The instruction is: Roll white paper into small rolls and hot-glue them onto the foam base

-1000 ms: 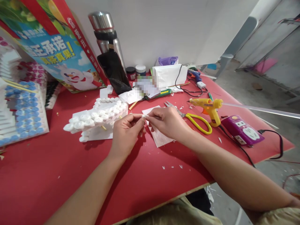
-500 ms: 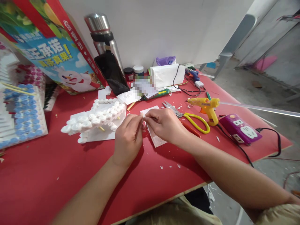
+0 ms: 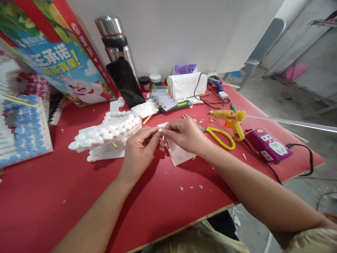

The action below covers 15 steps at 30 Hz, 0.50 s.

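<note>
A small white piece (image 3: 160,130) is pinched between the fingertips of both hands, above the middle of the red table (image 3: 158,200). My left hand (image 3: 140,147) has its thumb and index finger closed on the piece from the left. From the right, my right hand (image 3: 184,135) pinches it too. Partly under my right hand lies a whitish sheet (image 3: 177,154). White rolled rosettes (image 3: 98,135) stand in rows on white card to the left of my left hand. Behind my right wrist are scissors with yellow handles (image 3: 223,138).
A yellow glue gun (image 3: 231,119) and a purple power socket (image 3: 268,144) are on the right. Behind stand a steel flask (image 3: 110,28), jars, a phone (image 3: 168,105) and white tissue (image 3: 188,84). Blue rosettes (image 3: 28,130) and a printed box (image 3: 60,63) are at left.
My left hand has turned and shifted slightly left, and my right hand has tilted. The white piece now shows more clearly between the fingertips. The orange-red handle behind my right wrist is now hidden.
</note>
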Motion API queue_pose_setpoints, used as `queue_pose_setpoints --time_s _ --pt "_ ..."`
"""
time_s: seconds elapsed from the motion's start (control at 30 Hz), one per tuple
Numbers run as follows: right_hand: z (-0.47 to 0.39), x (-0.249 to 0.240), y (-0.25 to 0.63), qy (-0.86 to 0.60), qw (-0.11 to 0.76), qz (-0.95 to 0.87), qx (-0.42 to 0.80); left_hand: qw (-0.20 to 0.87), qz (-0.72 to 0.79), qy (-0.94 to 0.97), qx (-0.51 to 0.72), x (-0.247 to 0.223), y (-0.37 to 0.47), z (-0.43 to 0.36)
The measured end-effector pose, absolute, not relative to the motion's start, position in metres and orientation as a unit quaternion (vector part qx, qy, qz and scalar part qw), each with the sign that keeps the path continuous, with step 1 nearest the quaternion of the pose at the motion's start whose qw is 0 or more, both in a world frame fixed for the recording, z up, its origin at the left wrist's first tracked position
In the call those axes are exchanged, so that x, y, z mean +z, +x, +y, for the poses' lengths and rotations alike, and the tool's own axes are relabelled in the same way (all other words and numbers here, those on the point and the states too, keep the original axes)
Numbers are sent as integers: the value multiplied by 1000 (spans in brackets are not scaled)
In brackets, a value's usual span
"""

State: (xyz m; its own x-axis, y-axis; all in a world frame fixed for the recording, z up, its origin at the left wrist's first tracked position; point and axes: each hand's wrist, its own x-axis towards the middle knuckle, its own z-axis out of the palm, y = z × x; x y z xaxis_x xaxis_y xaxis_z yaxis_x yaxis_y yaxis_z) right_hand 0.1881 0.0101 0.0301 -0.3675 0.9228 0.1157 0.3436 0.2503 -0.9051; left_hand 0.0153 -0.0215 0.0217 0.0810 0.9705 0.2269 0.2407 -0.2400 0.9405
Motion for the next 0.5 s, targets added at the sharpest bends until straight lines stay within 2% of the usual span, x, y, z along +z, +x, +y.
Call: queue_pose_setpoints --time_s 0.2,0.3,0.4,0.5 --pt "24 31 200 -401 302 -475 723 429 491 613 446 23 11 -21" --pt "31 29 202 -335 238 -337 847 412 487 633 438 20 7 -18" --pt "33 25 200 -262 180 -280 906 388 477 652 445 18 5 -17" --pt "32 23 198 -248 174 -269 915 397 461 655 448 17 4 -18"
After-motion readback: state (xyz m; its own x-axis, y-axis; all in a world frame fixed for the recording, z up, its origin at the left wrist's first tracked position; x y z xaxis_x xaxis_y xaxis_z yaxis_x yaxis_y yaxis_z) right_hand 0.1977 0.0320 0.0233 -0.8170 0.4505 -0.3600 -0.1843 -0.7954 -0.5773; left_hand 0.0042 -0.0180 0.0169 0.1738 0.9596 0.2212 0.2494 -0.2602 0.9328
